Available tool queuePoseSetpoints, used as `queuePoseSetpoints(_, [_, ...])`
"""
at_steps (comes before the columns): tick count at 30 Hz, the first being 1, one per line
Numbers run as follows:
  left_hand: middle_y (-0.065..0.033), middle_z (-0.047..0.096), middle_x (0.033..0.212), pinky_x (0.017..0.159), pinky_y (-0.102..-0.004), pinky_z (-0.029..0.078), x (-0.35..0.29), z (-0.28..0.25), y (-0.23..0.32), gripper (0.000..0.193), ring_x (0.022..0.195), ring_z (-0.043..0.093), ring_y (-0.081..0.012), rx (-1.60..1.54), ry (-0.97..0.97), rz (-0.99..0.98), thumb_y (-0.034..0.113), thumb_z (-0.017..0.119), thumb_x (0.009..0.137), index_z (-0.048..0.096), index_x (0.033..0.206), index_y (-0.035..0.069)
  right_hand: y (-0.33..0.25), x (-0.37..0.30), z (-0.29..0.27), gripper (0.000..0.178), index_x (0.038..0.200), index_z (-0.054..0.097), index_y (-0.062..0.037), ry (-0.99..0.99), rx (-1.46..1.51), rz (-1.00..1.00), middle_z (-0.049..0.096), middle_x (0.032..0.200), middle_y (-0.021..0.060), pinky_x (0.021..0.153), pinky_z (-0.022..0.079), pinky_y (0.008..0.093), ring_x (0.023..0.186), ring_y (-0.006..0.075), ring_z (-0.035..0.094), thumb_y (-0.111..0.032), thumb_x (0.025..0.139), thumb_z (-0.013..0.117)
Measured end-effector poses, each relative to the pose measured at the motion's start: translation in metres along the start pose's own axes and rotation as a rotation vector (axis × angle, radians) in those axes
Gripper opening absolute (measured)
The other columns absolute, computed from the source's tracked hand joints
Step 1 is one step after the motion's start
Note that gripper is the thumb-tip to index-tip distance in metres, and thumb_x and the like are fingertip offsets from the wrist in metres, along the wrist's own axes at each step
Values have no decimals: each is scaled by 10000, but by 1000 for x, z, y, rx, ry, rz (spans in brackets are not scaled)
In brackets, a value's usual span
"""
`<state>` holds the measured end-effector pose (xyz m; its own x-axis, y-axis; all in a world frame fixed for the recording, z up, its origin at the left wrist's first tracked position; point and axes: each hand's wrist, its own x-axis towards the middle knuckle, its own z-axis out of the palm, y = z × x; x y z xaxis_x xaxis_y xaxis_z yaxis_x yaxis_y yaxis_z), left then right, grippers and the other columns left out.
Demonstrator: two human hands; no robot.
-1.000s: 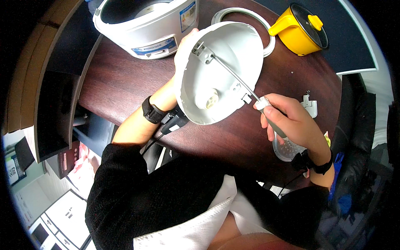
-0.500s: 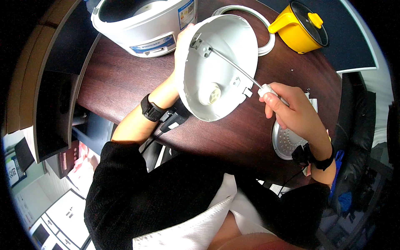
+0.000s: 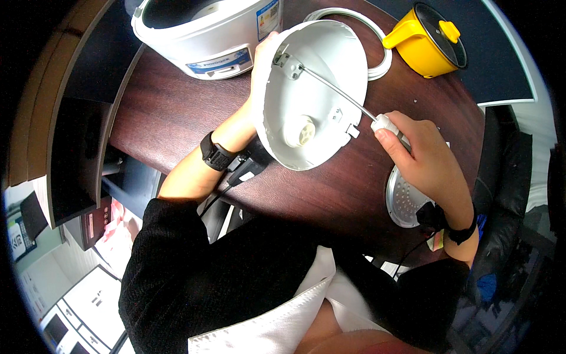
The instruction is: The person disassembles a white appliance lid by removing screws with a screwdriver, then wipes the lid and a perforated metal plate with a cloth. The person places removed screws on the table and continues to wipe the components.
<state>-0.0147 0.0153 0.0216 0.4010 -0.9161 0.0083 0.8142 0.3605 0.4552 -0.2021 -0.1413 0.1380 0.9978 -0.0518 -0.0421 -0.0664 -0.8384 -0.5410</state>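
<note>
Presently, your left hand point(image 3: 259, 66) supports the white shell point(image 3: 312, 97) at its far-left outer wall, clear of the worktop point(image 3: 321, 197), with the hollow side turned toward you. This orientation appears chosen to expose the inner bracket point(image 3: 293, 69) and leave a straight path for the screwdriver point(image 3: 339, 93). The tip meets the bracket; whether it is seated in a screw is too small to tell. The shaft crosses the cavity diagonally, above the round fitting point(image 3: 305, 134), probably because the shell's depth rules out a shorter reach.

The white cooker body point(image 3: 177, 44) and the white ring point(image 3: 380, 68) stand beyond the shell, and the perforated disc point(image 3: 404, 200) lies near your right wrist; this spacing seems to keep the middle free for both hands.

Hand pose: your left forearm extends up and inward, the palm against the shell. That grip is closed on the wall, though most of the fingers are hidden behind it. Your right hand point(image 3: 421, 150) points up and to the left, its grip closed around the handle, thumb laid near the collar, forearm angled in from the lower right.
</note>
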Motion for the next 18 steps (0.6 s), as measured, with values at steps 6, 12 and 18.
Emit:
queuePoseSetpoints(6, [-134, 594, 1059, 789, -350, 500, 7, -4, -2, 693, 909, 603, -227, 130, 64, 32, 628, 406, 826, 528, 1180, 45, 8, 2, -4, 215, 879, 535, -33, 23, -270, -43, 583, 672, 163, 547, 438, 433, 617, 350, 581, -242, 850, 573])
queuePoseSetpoints(12, [-144, 585, 1092, 797, -356, 503, 7, -2, -2, 656, 921, 607, -228, 107, -1, 24, 590, 399, 854, 515, 1201, 45, -1, 6, -20, 222, 881, 530, -54, 133, -551, -138, 589, 701, 147, 534, 443, 406, 600, 331, 582, -268, 842, 578])
queuePoseSetpoints(18, [-160, 573, 1127, 809, -367, 501, 5, -5, -3, 643, 953, 603, -250, -26, -67, -31, 562, 379, 872, 491, 1232, 40, 7, 7, -21, 230, 877, 514, -27, -180, -113, 30, 515, 565, 96, 471, 417, 348, 520, 257, 569, -257, 890, 519])
